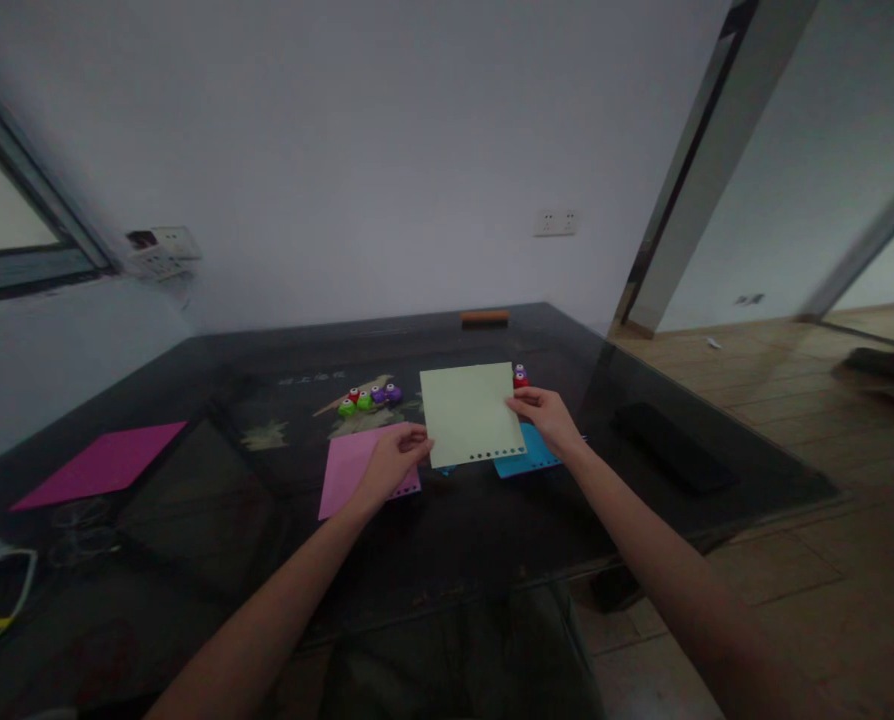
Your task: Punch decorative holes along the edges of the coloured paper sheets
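Note:
Between my two hands a pale yellow sheet of paper (pixel 471 412) is held up by its side edges, with a row of punched holes along its lower edge. My left hand (pixel 393 462) pinches its lower left edge, above a pink sheet of paper (pixel 346 468) on the table. At the right edge, my right hand (pixel 549 418) pinches it over a blue sheet of paper (pixel 531 455), partly hidden. Small green, red and purple toys with eye shapes (pixel 370 398) lie behind my left hand. Red and purple toys (pixel 520 378) peek out behind the yellow sheet.
The dark glossy table (pixel 267 350) stands against a white wall. A magenta sheet (pixel 102 463) lies at left, near a clear crumpled item (pixel 83 530). A long black object (pixel 672 447) rests at right. An orange-brown bar (pixel 484 317) sits at the back edge.

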Demonstrator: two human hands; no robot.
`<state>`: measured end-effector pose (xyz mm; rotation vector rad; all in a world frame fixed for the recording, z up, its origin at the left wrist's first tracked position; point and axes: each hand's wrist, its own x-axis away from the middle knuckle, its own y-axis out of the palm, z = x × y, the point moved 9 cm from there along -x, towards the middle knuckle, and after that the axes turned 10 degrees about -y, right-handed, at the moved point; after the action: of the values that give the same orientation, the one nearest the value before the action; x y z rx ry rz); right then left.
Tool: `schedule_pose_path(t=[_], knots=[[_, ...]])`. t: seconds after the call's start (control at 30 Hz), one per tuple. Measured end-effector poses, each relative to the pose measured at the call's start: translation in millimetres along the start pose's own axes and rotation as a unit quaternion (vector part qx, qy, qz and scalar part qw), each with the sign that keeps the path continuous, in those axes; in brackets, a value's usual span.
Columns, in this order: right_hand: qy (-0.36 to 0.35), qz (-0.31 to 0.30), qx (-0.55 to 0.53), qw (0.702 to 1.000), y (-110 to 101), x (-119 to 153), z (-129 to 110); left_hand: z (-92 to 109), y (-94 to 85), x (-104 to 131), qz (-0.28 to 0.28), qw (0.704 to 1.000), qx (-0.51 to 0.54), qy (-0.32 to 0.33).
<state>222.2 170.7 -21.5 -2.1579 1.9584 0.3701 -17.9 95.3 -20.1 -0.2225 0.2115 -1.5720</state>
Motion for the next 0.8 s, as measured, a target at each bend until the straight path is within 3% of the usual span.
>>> schedule_pose_path(t=[0.2,0.33,0.6,0.7,0.8], knots=[[0.002,0.023,-0.021,1.000,-18.0,-7.3,4.8,27.5,13.0,-8.8,-0.004,1.000,-0.016,0.013],[-0.015,0.069,-0.008,0.997,-44.5,-13.9,2.6,41.1,27.3,-23.1,0.008,1.000,0.000,0.028],[0.035,0.058,0.080,0.994,-88.2,-19.0,14.3,30.3,67.6,-40.2,0.062,0.994,0.090,-0.015],[0.088,0.047,0.102,0.990,-99.3,-17.1,28.3,25.8,78.8,-35.0,0.043,0.998,0.043,0.003],[0.142,0.038,0.096,0.985,-106.2,-13.1,42.9,25.6,80.3,-28.0,0.047,0.995,-0.071,0.052]])
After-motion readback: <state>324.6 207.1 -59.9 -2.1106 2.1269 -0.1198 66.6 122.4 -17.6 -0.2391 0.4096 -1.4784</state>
